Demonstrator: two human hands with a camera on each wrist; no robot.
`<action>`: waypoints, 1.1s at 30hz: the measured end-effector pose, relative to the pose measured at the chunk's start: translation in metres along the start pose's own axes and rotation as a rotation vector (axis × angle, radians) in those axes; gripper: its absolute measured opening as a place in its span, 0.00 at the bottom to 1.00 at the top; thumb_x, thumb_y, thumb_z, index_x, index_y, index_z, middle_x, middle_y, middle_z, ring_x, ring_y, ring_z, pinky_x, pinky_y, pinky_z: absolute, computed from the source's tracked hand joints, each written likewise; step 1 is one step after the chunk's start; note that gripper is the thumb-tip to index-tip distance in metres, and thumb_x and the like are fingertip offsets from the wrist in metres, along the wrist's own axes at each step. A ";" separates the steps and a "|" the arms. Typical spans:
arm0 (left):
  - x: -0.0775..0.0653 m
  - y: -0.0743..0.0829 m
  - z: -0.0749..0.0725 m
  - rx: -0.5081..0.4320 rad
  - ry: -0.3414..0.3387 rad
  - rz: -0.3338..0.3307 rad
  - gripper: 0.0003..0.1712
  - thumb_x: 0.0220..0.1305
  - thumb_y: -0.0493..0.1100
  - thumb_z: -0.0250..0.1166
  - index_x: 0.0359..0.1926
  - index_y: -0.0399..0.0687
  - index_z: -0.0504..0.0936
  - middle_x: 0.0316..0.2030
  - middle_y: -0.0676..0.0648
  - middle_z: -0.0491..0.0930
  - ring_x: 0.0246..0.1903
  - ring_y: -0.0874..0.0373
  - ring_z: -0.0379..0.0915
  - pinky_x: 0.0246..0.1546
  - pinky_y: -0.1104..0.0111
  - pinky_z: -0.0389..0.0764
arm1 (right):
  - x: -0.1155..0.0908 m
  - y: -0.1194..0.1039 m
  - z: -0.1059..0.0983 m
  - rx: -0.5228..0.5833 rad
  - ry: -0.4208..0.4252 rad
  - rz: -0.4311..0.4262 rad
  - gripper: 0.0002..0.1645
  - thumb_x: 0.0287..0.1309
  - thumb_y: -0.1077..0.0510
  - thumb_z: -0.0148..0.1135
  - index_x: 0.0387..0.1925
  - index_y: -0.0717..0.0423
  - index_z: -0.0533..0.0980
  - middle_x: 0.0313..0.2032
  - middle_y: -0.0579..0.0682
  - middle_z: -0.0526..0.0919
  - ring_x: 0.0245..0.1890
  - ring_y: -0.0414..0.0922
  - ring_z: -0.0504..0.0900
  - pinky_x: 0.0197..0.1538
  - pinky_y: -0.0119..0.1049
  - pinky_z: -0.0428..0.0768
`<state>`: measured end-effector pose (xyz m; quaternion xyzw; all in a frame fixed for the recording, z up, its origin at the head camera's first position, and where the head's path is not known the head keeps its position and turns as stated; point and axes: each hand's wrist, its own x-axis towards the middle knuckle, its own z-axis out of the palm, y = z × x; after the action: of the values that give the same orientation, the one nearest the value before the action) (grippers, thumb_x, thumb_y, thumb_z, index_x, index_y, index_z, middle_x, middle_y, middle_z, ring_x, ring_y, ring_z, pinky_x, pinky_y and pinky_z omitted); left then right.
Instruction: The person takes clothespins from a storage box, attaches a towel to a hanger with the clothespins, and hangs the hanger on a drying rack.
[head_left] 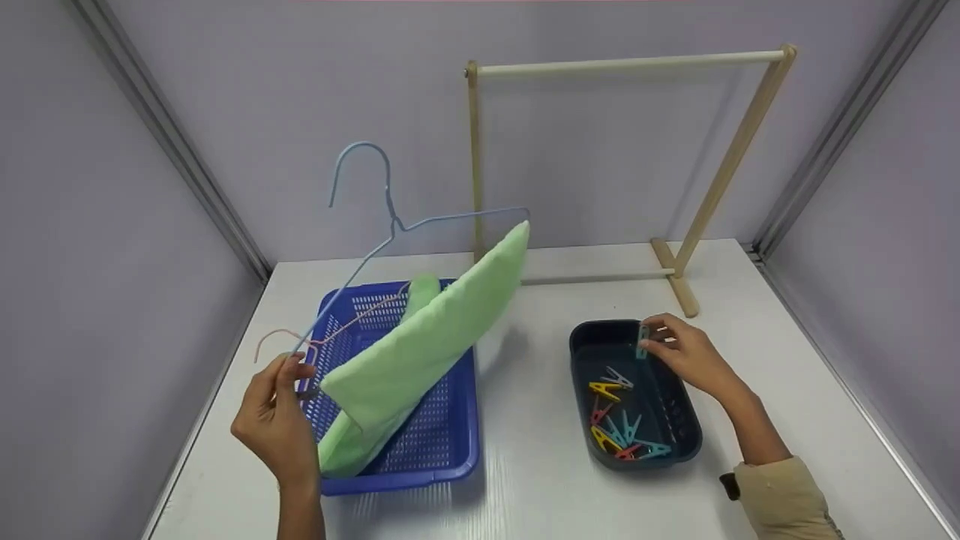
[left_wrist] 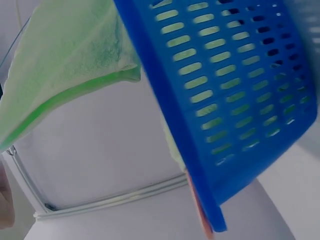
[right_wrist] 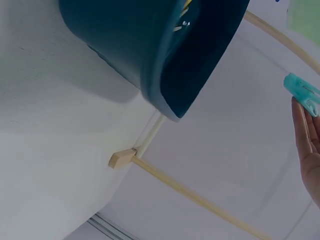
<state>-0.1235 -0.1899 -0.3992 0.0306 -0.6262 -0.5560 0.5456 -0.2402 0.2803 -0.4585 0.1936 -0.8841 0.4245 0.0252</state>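
Observation:
My left hand (head_left: pixel 279 420) pinches one lower corner of a light-blue wire hanger (head_left: pixel 366 259), held tilted with its hook upward. A light-green cloth (head_left: pixel 427 352) hangs from the hanger, slanting down from the hanger's far corner to near my left fingers, over a blue perforated basket (head_left: pixel 471 450). In the left wrist view the green cloth (left_wrist: pixel 65 60) hangs beside the basket's side (left_wrist: pixel 210 100). Between thumb and fingers, my right hand (head_left: pixel 694 356) pinches a teal clothespin (head_left: pixel 643 342) above the far end of a dark-blue tub (head_left: pixel 694 435). The right wrist view shows that clothespin (right_wrist: pixel 300 92) close up.
Several yellow, red, teal and grey clothespins (head_left: pixel 606 390) lie in the tub. A pink hanger (head_left: pixel 360 319) and more green cloth (head_left: pixel 424 289) are in the basket, the pink hook sticking out over its left rim. Behind stands a wooden rack (head_left: pixel 630 66) with a horizontal bar.

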 end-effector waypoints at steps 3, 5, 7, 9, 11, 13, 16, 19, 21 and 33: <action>0.000 0.002 0.005 -0.031 -0.039 -0.004 0.05 0.57 0.23 0.58 0.33 0.23 0.80 0.23 0.44 0.81 0.24 0.61 0.77 0.19 0.79 0.75 | 0.001 -0.005 -0.003 0.001 0.028 -0.019 0.21 0.62 0.56 0.57 0.51 0.66 0.69 0.46 0.60 0.74 0.47 0.55 0.75 0.48 0.46 0.76; 0.000 0.004 0.009 -0.063 -0.067 -0.010 0.05 0.57 0.23 0.58 0.33 0.23 0.80 0.23 0.43 0.81 0.25 0.61 0.78 0.19 0.79 0.75 | 0.000 -0.008 -0.005 0.006 0.049 -0.031 0.21 0.62 0.57 0.57 0.52 0.66 0.69 0.47 0.60 0.74 0.48 0.55 0.75 0.48 0.44 0.76; -0.001 0.005 0.012 -0.083 -0.092 -0.016 0.05 0.58 0.23 0.58 0.34 0.23 0.80 0.24 0.41 0.81 0.25 0.60 0.78 0.20 0.78 0.76 | 0.000 -0.011 -0.007 0.013 0.070 -0.041 0.21 0.62 0.58 0.56 0.53 0.66 0.69 0.47 0.60 0.74 0.48 0.55 0.75 0.48 0.38 0.77; -0.003 0.005 0.015 -0.085 -0.121 -0.018 0.05 0.59 0.24 0.58 0.34 0.24 0.80 0.25 0.41 0.81 0.25 0.59 0.78 0.19 0.77 0.77 | 0.000 -0.015 -0.009 0.021 0.097 -0.053 0.21 0.62 0.60 0.57 0.54 0.66 0.69 0.47 0.60 0.74 0.49 0.55 0.74 0.47 0.30 0.76; -0.005 0.005 0.018 -0.078 -0.148 -0.019 0.06 0.60 0.25 0.57 0.35 0.26 0.80 0.26 0.41 0.81 0.25 0.59 0.78 0.20 0.76 0.77 | 0.000 -0.020 -0.011 0.036 0.136 -0.074 0.20 0.61 0.63 0.57 0.54 0.66 0.69 0.46 0.60 0.75 0.48 0.54 0.75 0.46 0.23 0.73; -0.007 0.005 0.020 -0.076 -0.179 -0.017 0.06 0.60 0.25 0.57 0.35 0.26 0.80 0.26 0.42 0.81 0.26 0.59 0.78 0.20 0.75 0.77 | -0.001 -0.028 -0.013 0.047 0.191 -0.110 0.20 0.59 0.67 0.57 0.53 0.68 0.69 0.45 0.61 0.75 0.47 0.54 0.75 0.46 0.21 0.72; -0.010 0.004 0.024 -0.102 -0.217 -0.024 0.07 0.61 0.25 0.56 0.36 0.27 0.80 0.26 0.41 0.81 0.27 0.59 0.78 0.20 0.75 0.77 | -0.004 -0.043 -0.016 0.088 0.281 -0.180 0.20 0.56 0.73 0.57 0.51 0.72 0.69 0.43 0.63 0.75 0.46 0.54 0.76 0.48 0.24 0.73; -0.013 0.003 0.029 -0.131 -0.247 -0.027 0.07 0.61 0.25 0.56 0.36 0.27 0.80 0.26 0.39 0.80 0.27 0.58 0.78 0.19 0.76 0.76 | -0.006 -0.055 -0.019 0.131 0.368 -0.253 0.20 0.53 0.77 0.57 0.50 0.75 0.69 0.41 0.63 0.75 0.44 0.51 0.76 0.48 0.29 0.74; -0.016 0.002 0.031 -0.143 -0.264 -0.023 0.07 0.60 0.25 0.56 0.35 0.27 0.80 0.25 0.39 0.80 0.26 0.58 0.78 0.19 0.75 0.76 | -0.006 -0.058 -0.021 0.167 0.416 -0.286 0.20 0.52 0.79 0.56 0.49 0.76 0.69 0.40 0.61 0.75 0.44 0.50 0.76 0.48 0.31 0.75; -0.024 -0.002 0.040 -0.143 -0.338 -0.045 0.07 0.59 0.25 0.57 0.35 0.29 0.81 0.23 0.40 0.79 0.26 0.60 0.78 0.18 0.73 0.77 | -0.001 -0.041 -0.028 0.483 0.444 -0.349 0.21 0.54 0.79 0.53 0.51 0.78 0.67 0.42 0.62 0.75 0.43 0.46 0.77 0.40 0.28 0.77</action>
<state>-0.1438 -0.1487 -0.4077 -0.0882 -0.6669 -0.6085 0.4210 -0.2279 0.2782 -0.4102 0.2448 -0.6852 0.6419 0.2420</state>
